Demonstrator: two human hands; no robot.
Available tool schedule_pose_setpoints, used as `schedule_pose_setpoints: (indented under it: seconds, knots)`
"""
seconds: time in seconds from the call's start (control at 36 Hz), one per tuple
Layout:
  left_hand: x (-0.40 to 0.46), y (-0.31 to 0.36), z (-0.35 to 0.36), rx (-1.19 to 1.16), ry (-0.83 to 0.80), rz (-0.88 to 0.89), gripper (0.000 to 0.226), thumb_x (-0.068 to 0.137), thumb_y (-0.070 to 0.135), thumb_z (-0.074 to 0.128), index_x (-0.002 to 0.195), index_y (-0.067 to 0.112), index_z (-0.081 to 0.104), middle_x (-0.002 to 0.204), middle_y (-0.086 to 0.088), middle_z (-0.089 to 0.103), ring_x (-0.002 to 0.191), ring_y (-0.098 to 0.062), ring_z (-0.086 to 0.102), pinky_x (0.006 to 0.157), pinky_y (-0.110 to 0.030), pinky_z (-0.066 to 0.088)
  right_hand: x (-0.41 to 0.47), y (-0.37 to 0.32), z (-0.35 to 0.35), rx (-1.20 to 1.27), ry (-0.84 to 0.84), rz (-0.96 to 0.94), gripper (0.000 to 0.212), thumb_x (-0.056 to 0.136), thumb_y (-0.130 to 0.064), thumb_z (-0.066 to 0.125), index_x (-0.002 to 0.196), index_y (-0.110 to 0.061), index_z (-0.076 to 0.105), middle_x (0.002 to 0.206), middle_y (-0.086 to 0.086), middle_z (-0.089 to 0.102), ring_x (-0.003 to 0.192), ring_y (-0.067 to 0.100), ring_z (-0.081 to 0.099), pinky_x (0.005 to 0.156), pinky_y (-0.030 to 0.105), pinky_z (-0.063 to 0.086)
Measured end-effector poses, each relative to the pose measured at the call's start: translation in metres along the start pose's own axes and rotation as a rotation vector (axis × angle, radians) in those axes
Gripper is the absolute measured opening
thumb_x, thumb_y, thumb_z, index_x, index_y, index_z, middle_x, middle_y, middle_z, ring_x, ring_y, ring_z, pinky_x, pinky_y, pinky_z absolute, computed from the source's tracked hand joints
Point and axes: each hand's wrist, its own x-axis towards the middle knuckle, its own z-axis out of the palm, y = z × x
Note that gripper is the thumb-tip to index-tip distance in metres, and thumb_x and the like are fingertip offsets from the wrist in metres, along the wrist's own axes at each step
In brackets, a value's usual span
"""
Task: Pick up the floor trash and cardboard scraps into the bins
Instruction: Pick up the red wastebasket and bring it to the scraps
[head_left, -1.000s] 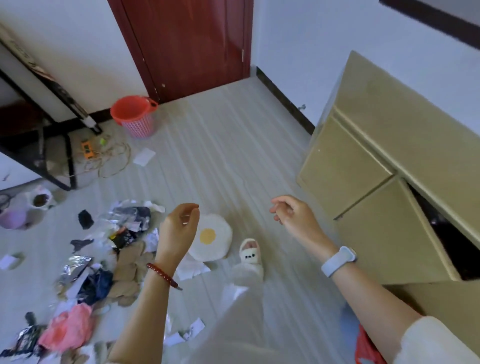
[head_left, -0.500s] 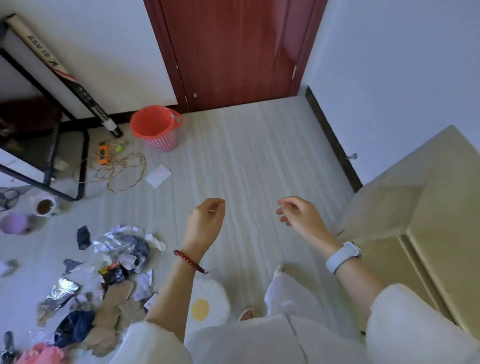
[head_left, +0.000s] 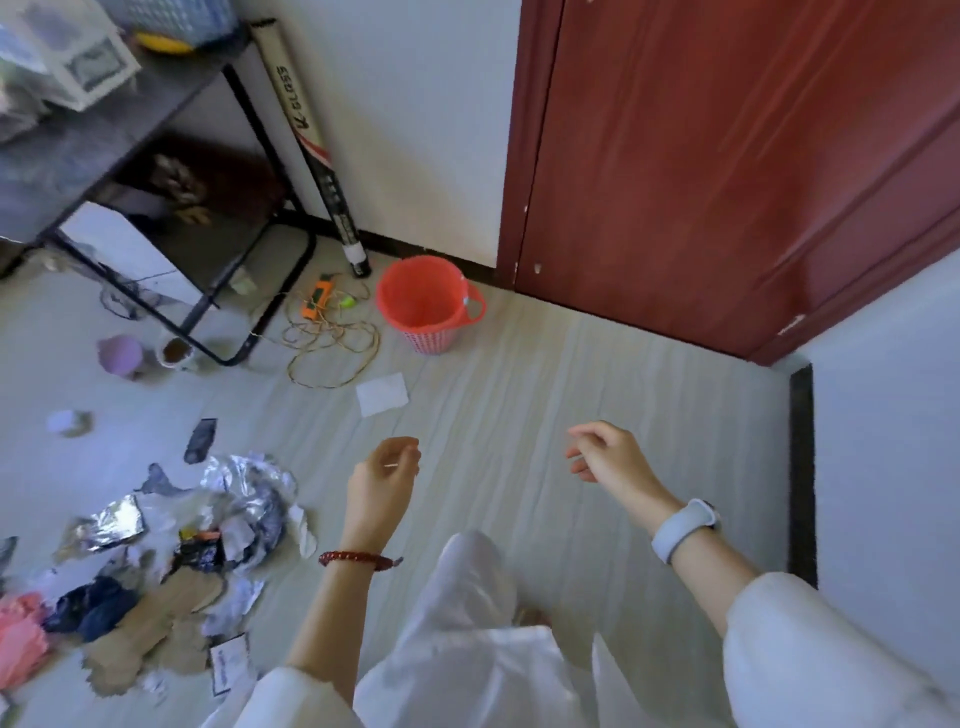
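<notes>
- Head view looks down on a pale striped floor (head_left: 597, 415); the red bin (head_left: 423, 301) stands upright on it, just beside the dark red door (head_left: 727, 156), and serves as landmark for the rest.
- Left hand (head_left: 382, 483) hangs in the air nearer the camera than the red bin, fingers loosely curled and holding nothing; a red bead bracelet (head_left: 356, 560) circles its wrist.
- Right hand (head_left: 610, 457) hovers nearer the camera and to the right of the red bin, fingers relaxed and empty as well; a pale blue watch (head_left: 683, 530) sits on its wrist.
- White paper scrap (head_left: 382, 393) lies flat on the floor just in front of the red bin; it touches neither hand.
- Trash pile (head_left: 208, 525) of crumpled foil, paper and wrappers spreads over the floor well to the left of the red bin and nearer the camera; brown cardboard scraps (head_left: 156, 629) lie at its near edge; a pink bag (head_left: 21, 634) sits at the far left of it.
- Coiled cord (head_left: 332, 348) with an orange device (head_left: 317, 299) lies just left of the red bin.
- Black metal rack (head_left: 244, 270) stands further left of the red bin; a purple cup (head_left: 120, 354) rests on the floor by its foot.
- Long tube (head_left: 317, 150) leans against the wall behind and left of the red bin.
</notes>
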Motion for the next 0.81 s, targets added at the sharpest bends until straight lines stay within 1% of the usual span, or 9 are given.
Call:
schedule_pose_setpoints:
  seconds: [0.08, 0.22, 0.33, 0.42, 0.5, 0.58, 0.69, 0.75, 0.81]
  knots:
    - [0.054, 0.013, -0.004, -0.051, 0.083, -0.064, 0.016, 0.092, 0.011, 0.046, 0.099, 0.014, 0.06, 0.089, -0.004, 0.063, 0.092, -0.025, 0.062, 0.084, -0.038, 0.049, 0.064, -0.038, 0.015, -0.039, -0.072, -0.017, 0.021, 0.093, -0.008, 0.043, 0.079, -0.018, 0.055, 0.078, 0.009, 0.06, 0.056, 0.016, 0.053, 0.056, 0.026, 0.042]
    - [0.177, 0.03, -0.011, -0.066, 0.139, -0.142, 0.024, 0.092, 0.012, 0.045, 0.11, 0.006, 0.06, 0.099, -0.007, 0.063, 0.098, -0.027, 0.06, 0.087, -0.04, 0.049, 0.18, -0.094, 0.051, -0.085, -0.122, -0.032, 0.013, 0.094, -0.01, 0.042, 0.094, -0.014, 0.054, 0.074, 0.004, 0.059, 0.057, 0.015, 0.053, 0.057, 0.027, 0.043]
    - [0.301, 0.039, -0.015, -0.065, 0.147, -0.188, 0.026, 0.092, 0.015, 0.045, 0.114, 0.008, 0.059, 0.115, -0.013, 0.062, 0.105, -0.028, 0.058, 0.094, -0.046, 0.047, 0.282, -0.13, 0.09, -0.121, -0.121, 0.014, 0.017, 0.092, -0.005, 0.042, 0.101, -0.014, 0.053, 0.074, 0.0, 0.056, 0.059, 0.015, 0.053, 0.06, 0.03, 0.044]
    - [0.392, 0.035, -0.01, -0.057, 0.169, -0.236, 0.028, 0.093, 0.016, 0.044, 0.116, 0.01, 0.057, 0.117, -0.012, 0.061, 0.104, -0.027, 0.058, 0.09, -0.038, 0.047, 0.363, -0.145, 0.128, -0.168, -0.158, 0.052, 0.025, 0.091, -0.002, 0.041, 0.109, -0.013, 0.053, 0.08, 0.001, 0.056, 0.063, 0.018, 0.054, 0.064, 0.032, 0.045]
    - [0.472, 0.024, 0.002, -0.012, 0.18, -0.268, 0.031, 0.094, 0.015, 0.042, 0.122, 0.008, 0.053, 0.119, -0.011, 0.059, 0.101, -0.024, 0.056, 0.08, -0.03, 0.041, 0.442, -0.144, 0.164, -0.25, -0.163, 0.087, 0.037, 0.09, -0.003, 0.042, 0.127, -0.005, 0.049, 0.09, 0.001, 0.054, 0.082, 0.024, 0.052, 0.08, 0.042, 0.047]
    - [0.542, 0.002, 0.017, 0.007, 0.187, -0.305, 0.035, 0.093, 0.014, 0.043, 0.127, 0.008, 0.049, 0.126, -0.01, 0.056, 0.111, -0.025, 0.054, 0.088, -0.031, 0.04, 0.513, -0.134, 0.2, -0.312, -0.163, 0.097, 0.042, 0.09, 0.0, 0.04, 0.132, -0.005, 0.043, 0.078, -0.002, 0.053, 0.077, 0.024, 0.051, 0.075, 0.036, 0.044]
    - [0.618, -0.042, 0.041, 0.067, 0.162, -0.333, 0.044, 0.092, 0.017, 0.046, 0.135, 0.01, 0.04, 0.138, -0.012, 0.041, 0.114, -0.027, 0.053, 0.096, -0.033, 0.039, 0.594, -0.114, 0.239, -0.399, -0.168, 0.041, 0.021, 0.091, -0.001, 0.043, 0.099, -0.015, 0.057, 0.089, -0.003, 0.053, 0.088, 0.018, 0.047, 0.07, 0.021, 0.035]
    - [0.653, -0.072, 0.056, 0.111, 0.137, -0.343, 0.049, 0.091, 0.016, 0.049, 0.138, 0.011, 0.036, 0.141, -0.014, 0.035, 0.12, -0.03, 0.047, 0.1, -0.034, 0.035, 0.635, -0.093, 0.263, -0.46, -0.178, 0.032, 0.026, 0.091, -0.011, 0.05, 0.116, -0.013, 0.056, 0.101, 0.004, 0.061, 0.09, 0.019, 0.055, 0.063, 0.016, 0.04]
    - [0.687, -0.1, 0.069, 0.155, 0.12, -0.327, 0.056, 0.088, 0.018, 0.051, 0.14, 0.011, 0.032, 0.143, -0.015, 0.032, 0.128, -0.031, 0.038, 0.106, -0.035, 0.029, 0.675, -0.072, 0.283, -0.499, -0.162, 0.051, 0.04, 0.089, -0.015, 0.049, 0.129, -0.016, 0.048, 0.118, 0.014, 0.058, 0.1, 0.027, 0.059, 0.077, 0.025, 0.045]
